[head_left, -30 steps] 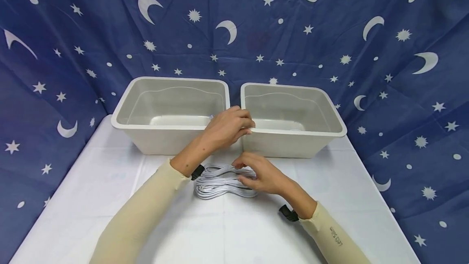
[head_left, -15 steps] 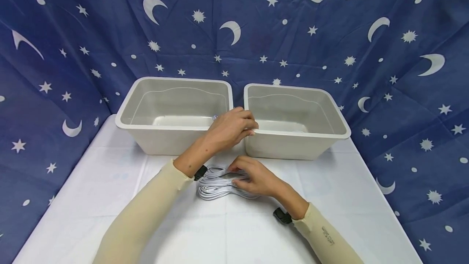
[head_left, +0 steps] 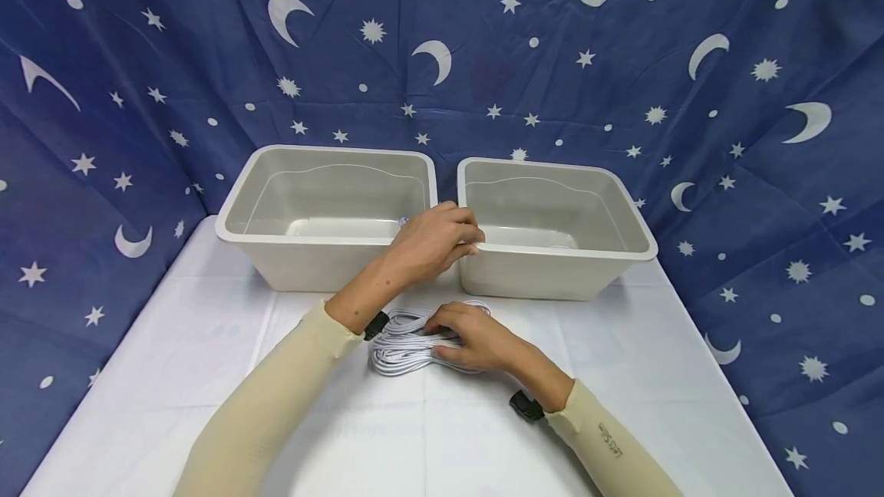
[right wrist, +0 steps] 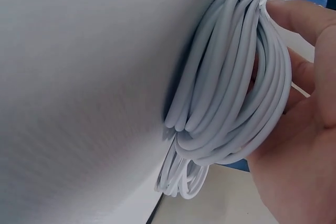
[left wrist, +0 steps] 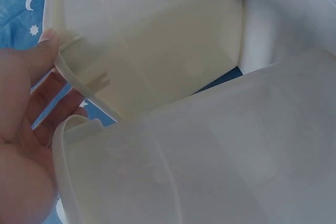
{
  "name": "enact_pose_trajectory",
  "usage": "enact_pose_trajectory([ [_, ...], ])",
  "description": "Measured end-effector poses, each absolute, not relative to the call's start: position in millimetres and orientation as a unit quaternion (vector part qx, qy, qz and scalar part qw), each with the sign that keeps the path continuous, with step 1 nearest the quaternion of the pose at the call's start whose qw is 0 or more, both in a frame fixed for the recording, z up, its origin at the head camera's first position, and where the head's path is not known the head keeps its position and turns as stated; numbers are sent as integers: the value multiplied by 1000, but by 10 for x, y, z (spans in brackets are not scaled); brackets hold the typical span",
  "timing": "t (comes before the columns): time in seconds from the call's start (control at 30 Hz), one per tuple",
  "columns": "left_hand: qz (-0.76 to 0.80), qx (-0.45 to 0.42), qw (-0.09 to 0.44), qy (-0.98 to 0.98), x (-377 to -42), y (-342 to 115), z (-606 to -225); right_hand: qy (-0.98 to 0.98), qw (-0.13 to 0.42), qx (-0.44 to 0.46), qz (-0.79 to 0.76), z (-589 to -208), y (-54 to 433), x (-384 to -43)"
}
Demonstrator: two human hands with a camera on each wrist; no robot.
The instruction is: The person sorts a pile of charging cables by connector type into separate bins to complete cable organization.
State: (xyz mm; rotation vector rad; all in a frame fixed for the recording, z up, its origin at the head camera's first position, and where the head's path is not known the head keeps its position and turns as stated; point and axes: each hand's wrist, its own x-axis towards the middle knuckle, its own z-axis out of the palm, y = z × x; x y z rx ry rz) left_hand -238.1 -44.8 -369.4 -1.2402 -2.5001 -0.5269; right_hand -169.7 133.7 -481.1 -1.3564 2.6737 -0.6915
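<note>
A coiled white cable (head_left: 404, 357), bundled at its waist, lies on the white table in front of two bins. My right hand (head_left: 476, 337) reaches over its middle, thumb and fingers curled round the bundle. Up close in the right wrist view, the cable (right wrist: 226, 77) has its loops against my palm and thumb. With my left hand (head_left: 435, 240) I hold the near left corner of the right bin (head_left: 552, 271) by its rim. The left wrist view has my thumb on that bin's rim (left wrist: 84, 90) and my fingers beneath; the left bin (left wrist: 210, 145) stands close below.
Beside the right bin stands a matching left bin (head_left: 331, 263), a narrow gap between them. Something small and bluish (head_left: 404, 221) shows in its near right corner, partly hidden by my left hand. A blue star-and-moon cloth (head_left: 483, 44) hangs behind.
My right hand has moved left and down onto the middle of the cable, and its fingers have settled round it. The left hand stays at the bin's rim.
</note>
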Motion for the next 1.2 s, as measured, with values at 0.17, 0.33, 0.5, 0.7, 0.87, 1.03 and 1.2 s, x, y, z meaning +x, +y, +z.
enact_pose_trajectory([
  [0.17, -185, -430, 150, -871, -2385, -450, -3700, 871, 49, -443, -206, -4804, 1311, -1692],
  [0.33, -186, -431, 151, -870, -2387, -440, -3704, 871, 55, -442, -210, -4810, 1312, -1688],
  [0.5, -185, -430, 151, -871, -2384, -435, -3699, 866, 55, -449, -216, -4810, 1319, -1689],
  [0.7, -188, -430, 152, -870, -2399, -419, -3676, 865, 50, -446, -224, -4769, 1334, -1686],
  [0.87, -187, -430, 152, -870, -2394, -425, -3662, 864, 48, -443, -236, -4769, 1319, -1680],
  [1.03, -183, -430, 152, -871, -2377, -445, -3667, 864, 40, -439, -244, -4785, 1303, -1662],
  [1.2, -183, -430, 153, -871, -2363, -448, -3674, 865, 30, -436, -245, -4776, 1320, -1644],
])
